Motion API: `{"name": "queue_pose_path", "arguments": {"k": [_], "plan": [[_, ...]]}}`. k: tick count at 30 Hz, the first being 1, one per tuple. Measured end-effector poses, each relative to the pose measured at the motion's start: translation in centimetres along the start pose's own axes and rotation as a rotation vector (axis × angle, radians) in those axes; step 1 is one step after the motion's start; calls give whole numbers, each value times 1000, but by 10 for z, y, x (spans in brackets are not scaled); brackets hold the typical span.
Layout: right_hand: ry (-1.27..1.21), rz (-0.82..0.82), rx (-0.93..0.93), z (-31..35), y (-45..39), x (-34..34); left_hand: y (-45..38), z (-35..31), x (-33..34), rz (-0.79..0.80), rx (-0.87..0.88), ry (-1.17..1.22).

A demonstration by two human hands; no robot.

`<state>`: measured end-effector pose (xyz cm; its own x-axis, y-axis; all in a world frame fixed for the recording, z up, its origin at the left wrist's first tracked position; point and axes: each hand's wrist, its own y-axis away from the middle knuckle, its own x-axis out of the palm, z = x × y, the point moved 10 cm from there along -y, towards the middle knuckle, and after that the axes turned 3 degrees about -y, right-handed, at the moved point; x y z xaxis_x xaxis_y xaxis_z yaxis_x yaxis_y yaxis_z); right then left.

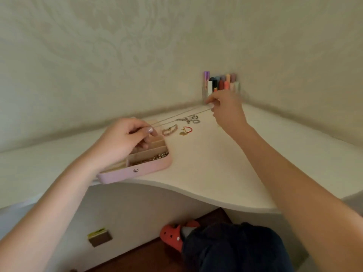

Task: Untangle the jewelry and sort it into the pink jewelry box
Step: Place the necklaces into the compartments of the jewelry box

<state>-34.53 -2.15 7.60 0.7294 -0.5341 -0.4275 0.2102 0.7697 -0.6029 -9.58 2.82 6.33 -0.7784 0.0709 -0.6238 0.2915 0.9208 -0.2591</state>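
Both hands, left hand [125, 138] and right hand [225, 110], are well apart, each pinching an end of a thin chain [182, 114] stretched above the pink jewelry box [149, 168]. Pulling harder could snap it.

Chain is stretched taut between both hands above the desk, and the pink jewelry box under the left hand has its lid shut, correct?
Not quite. The head view shows the pink jewelry box open, compartments exposed. The rest holds: the chain runs between the left hand and right hand.
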Motion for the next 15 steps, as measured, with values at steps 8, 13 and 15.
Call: {"name": "queue_pose_path", "arguments": {"k": [8,13,15], "plan": [[49,16,28,-20,16,36,6,24,-12,8,-140,238],[28,-28,13,-21,16,26,14,34,-4,0,-135,58],[8,-33,-4,-17,17,25,17,35,-6,-18,-116,-18]]}}
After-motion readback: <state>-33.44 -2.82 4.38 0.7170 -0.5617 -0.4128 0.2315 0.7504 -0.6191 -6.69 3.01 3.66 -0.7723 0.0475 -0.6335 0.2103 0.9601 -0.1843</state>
